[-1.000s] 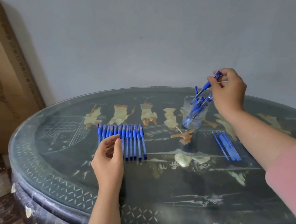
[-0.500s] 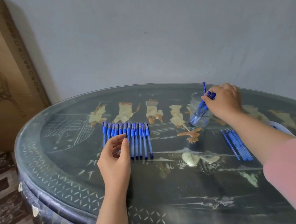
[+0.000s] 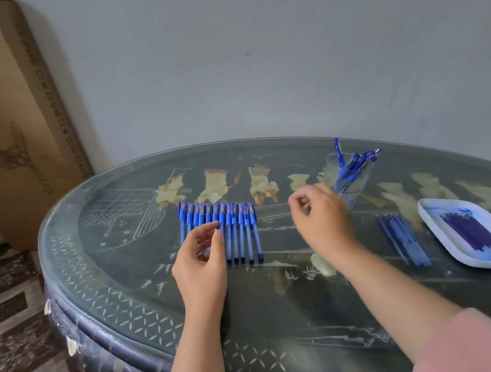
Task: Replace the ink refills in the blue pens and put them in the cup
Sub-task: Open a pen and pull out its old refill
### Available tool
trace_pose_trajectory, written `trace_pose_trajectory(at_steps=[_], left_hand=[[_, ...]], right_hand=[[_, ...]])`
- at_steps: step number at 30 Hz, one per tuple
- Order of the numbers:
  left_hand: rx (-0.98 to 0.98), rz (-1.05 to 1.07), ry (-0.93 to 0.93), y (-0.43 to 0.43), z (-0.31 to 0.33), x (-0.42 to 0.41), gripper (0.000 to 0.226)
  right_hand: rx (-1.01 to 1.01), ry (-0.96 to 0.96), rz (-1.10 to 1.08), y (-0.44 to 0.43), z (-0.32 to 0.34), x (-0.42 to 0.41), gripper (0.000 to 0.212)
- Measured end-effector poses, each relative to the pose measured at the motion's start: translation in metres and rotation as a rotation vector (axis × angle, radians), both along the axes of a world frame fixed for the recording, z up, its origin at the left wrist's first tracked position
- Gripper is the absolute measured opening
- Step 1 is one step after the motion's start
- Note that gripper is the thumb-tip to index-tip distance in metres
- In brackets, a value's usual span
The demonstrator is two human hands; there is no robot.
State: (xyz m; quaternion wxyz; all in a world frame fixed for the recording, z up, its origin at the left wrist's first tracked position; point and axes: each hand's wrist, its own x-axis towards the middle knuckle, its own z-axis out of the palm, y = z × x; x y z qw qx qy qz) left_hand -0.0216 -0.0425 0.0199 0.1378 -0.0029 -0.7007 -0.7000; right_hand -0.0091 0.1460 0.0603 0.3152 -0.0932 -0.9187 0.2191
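1. The row of blue pens [image 3: 240, 232] was seen lying side by side on the table [image 3: 282, 318], capped ends away from the person. The next pen was judged to be the step in hand.
2. The left hand [image 3: 199, 260] was held over the near left part of the row, its fingers loosely curved and its thumb apart. No pen was seen pinched in it.
3. The right hand [image 3: 321, 217] was found between the row and the cup [image 3: 356, 187]. It was blurred, its fingers lightly curled, and nothing was seen held in it.
4. One pen at the edge of the row would best be taken by thumb and forefinger, so that its neighbours were not rolled out of line.
5. The barrel would best be steadied by the left hand while it was opened by the right.
6. A new refill could be drawn from the loose refills [image 3: 404, 238] lying just left of the tray [image 3: 449, 235]. Which pile was new and which spent could not be told.
7. The cup was already filled with leaning pens [image 3: 354, 165], so the next one would best be lowered tip first into a gap and not dropped, lest the cup be tipped.
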Motion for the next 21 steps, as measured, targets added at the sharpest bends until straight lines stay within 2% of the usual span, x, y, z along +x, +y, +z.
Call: trace_pose_trajectory(at_steps=[2,6,10,17,21], left_hand=[[-0.012,0.001,0.005,0.0,0.0,0.0,0.017],[-0.012,0.008,0.022,0.0,0.0,0.0,0.018],[-0.015,0.007,0.027,0.0,0.001,0.001,0.018],[-0.006,0.012,0.03,0.0,0.001,0.002,0.017],[0.0,0.005,0.034,-0.001,0.001,0.003,0.016]], right_hand=[[-0.138,-0.23,0.019,-0.021,-0.015,-0.003,0.016],[-0.246,-0.395,-0.003,-0.042,-0.028,-0.016,0.032],[-0.241,-0.465,-0.079,-0.05,-0.034,-0.023,0.043],[-0.26,-0.492,-0.2,-0.059,-0.033,-0.031,0.027],[-0.287,-0.504,-0.239,-0.057,-0.027,-0.033,0.03]])
